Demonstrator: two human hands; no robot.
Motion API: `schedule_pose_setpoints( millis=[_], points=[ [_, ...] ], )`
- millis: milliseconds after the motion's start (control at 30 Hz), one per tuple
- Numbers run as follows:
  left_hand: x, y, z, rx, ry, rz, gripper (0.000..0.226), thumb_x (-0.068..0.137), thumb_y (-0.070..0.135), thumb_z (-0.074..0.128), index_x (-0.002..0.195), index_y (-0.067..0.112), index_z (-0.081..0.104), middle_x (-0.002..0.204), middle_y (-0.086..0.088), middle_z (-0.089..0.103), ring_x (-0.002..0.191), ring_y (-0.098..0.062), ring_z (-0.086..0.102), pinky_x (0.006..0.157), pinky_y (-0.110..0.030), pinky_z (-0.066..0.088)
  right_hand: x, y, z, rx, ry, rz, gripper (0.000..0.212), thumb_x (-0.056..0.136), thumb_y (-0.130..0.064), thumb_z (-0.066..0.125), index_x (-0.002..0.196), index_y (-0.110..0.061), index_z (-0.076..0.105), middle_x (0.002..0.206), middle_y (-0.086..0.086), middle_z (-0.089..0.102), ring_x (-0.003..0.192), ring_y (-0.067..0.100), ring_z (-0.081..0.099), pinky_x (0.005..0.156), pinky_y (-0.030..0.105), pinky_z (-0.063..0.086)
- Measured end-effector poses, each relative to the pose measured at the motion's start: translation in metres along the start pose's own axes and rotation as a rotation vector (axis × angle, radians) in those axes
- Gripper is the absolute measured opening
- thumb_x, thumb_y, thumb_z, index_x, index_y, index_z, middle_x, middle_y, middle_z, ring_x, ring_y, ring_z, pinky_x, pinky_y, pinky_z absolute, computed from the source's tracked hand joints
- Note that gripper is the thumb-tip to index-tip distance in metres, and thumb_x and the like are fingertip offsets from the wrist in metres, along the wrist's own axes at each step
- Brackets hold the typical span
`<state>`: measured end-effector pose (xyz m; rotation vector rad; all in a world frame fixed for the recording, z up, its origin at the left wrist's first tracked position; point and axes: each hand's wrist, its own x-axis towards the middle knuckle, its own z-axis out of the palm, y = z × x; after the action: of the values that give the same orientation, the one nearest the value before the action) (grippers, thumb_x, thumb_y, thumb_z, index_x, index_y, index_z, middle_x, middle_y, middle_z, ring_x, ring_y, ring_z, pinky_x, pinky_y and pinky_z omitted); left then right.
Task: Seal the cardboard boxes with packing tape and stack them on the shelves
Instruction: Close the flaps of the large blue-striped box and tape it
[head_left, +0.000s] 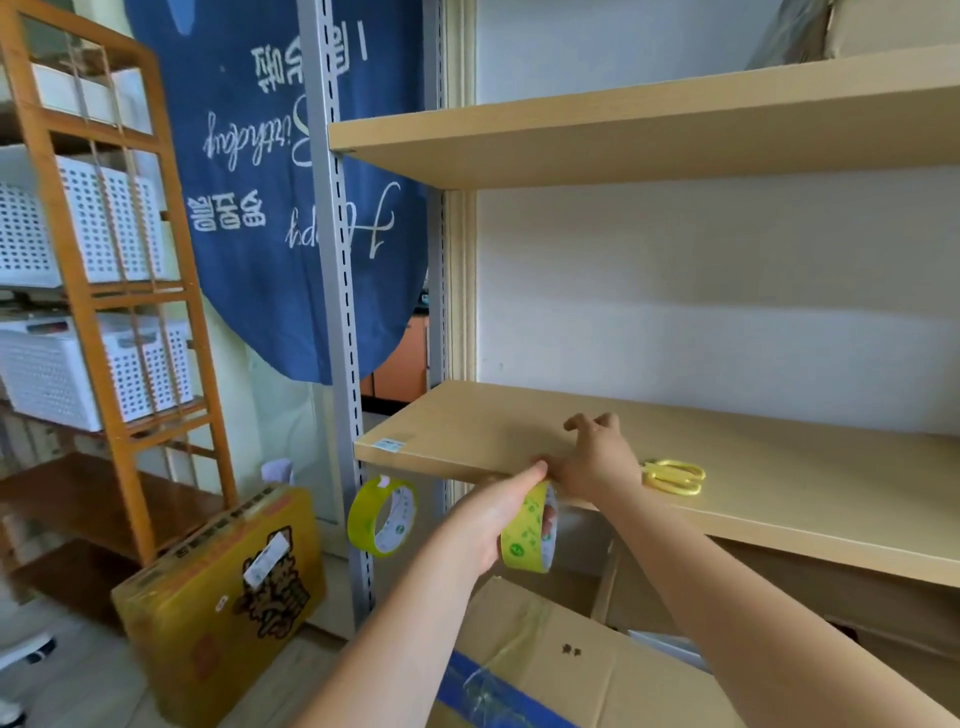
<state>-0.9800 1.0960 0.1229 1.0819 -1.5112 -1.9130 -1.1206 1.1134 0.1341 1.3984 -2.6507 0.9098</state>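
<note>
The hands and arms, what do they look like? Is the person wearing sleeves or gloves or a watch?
Both arms are bare as far as the picture shows: no sleeves in view. The left hand and the right hand wear no gloves. No watch, bracelet or ring shows on the parts we can see, though some of the fingers are hidden.

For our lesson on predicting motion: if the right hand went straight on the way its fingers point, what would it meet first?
Probably nothing soon: the right hand rests on the shelf board, fingers pointing back across bare board toward the white wall. Depth is unclear.
</note>
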Motion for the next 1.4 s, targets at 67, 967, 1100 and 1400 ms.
schedule_pose_setpoints(
  millis=[67, 967, 1100, 1400],
  points=[
    [-0.010, -0.005, -0.004, 0.135, 0.146, 0.042, 0.070, 0.092, 0.066, 0.050, 0.135, 0.011, 0.054, 0.121, -0.005, 0.066, 0.101, -0.021, 0.067, 0.092, -0.036, 0.054, -0.019, -0.012, 0.000, 0.008, 0.202, -0.038, 0.040, 0.089, -0.024, 0.062, 0.128, -0.016, 0.056, 0.129, 0.009, 0.044, 0.113, 0.031, 0.053, 0.085, 0.036, 0.048],
    [-0.131, -0.238, -0.185, 1.497, 0.134, 1.116, 0.059, 0.087, 0.048, 0.056, 0.141, 0.022, 0.054, 0.149, 0.008, 0.050, 0.141, -0.011, 0.038, 0.122, -0.031, 0.022, -0.154, 0.152, 0.039, -0.336, -0.491, -0.052, 0.106, 0.064, -0.093, 0.019, 0.146, -0.029, 0.039, 0.140, 0.005, 0.055, 0.121, 0.027, 0.055, 0.100, 0.039, 0.044],
    [-0.131, -0.236, -0.177, 1.219, 0.328, 0.728, 0.073, 0.091, 0.017, 0.067, 0.153, 0.023, 0.030, 0.162, 0.008, 0.024, 0.152, -0.010, 0.015, 0.123, -0.036, 0.016, -0.162, 0.157, 0.027, -0.259, -0.524, 0.016, 0.076, 0.073, -0.086, 0.036, 0.115, -0.026, 0.055, 0.116, 0.001, 0.064, 0.098, 0.019, 0.060, 0.082, 0.030, 0.044],
    [-0.114, -0.193, -0.129, -0.042, 0.451, -0.085, 0.044, 0.093, 0.054, 0.057, 0.121, 0.022, 0.066, 0.120, -0.008, 0.071, 0.098, -0.027, 0.071, 0.085, -0.037, 0.052, -0.192, 0.160, 0.037, 0.589, -0.799, 0.265, 0.056, 0.072, -0.055, 0.071, 0.116, -0.021, 0.070, 0.101, 0.003, 0.077, 0.091, 0.019, 0.074, 0.073, 0.026, 0.058]
  ],
)
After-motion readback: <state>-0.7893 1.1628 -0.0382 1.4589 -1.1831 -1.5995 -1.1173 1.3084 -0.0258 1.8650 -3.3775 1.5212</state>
